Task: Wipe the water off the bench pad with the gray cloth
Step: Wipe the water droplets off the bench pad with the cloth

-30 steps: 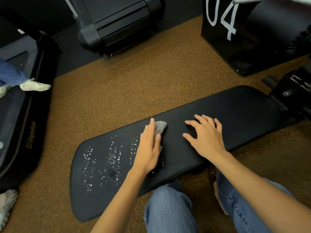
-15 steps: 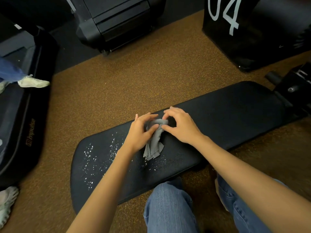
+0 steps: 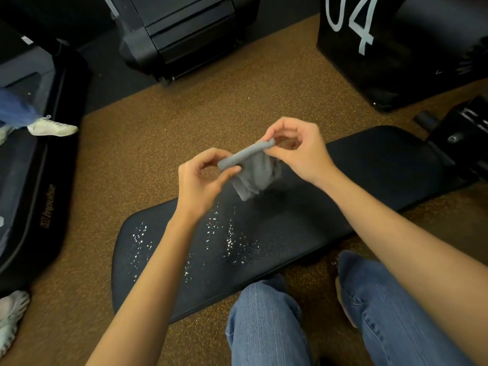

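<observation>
Both hands hold the gray cloth (image 3: pixel 250 175) in the air above the middle of the bench pad (image 3: pixel 369 165), clear of its surface. The left hand (image 3: pixel 200 180) pinches one end of the cloth's folded upper edge between thumb and fingers; the right hand (image 3: pixel 295 149) pinches the other end, so the edge is stretched between them while the remainder hangs bunched below. Water droplets (image 3: pixel 227 239) lie scattered across the pad's left half, from the rounded left end toward the centre, densest near the front edge; the right half appears dry. The step in hand appears to be refolding the cloth to present a fresh face. To perform it well, draw the edge taut, fold the hanging part into a flat pad, and turn what is probably the drier side downward. Then lay it flat at the dry boundary and stroke toward the left end in overlapping passes, so that water is absorbed rather than pushed back onto the right half.
</observation>
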